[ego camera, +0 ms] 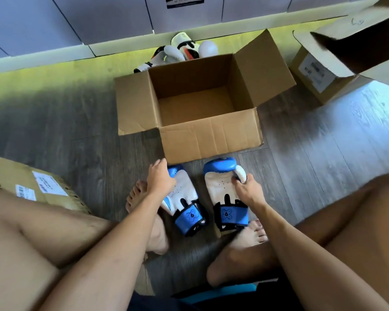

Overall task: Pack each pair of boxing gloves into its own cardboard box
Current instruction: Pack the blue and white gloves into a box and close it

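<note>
Floor (76, 131): L hand (161, 178), R hand (248, 191) grip gloves (184, 194).

Floor of grey wood-grain planks (323, 142), seams running away from the viewer; dull shade over the left part, paler sheen toward the right. Along the far edge lies a yellow-green strip (43, 70), brightly lit, its colour fading where it meets the planks. Behind the strip stands a row of pale bluish-white panels or cartons (99, 16) split by thin dark seams, one carrying a printed label (184, 1) at the top edge.
</note>
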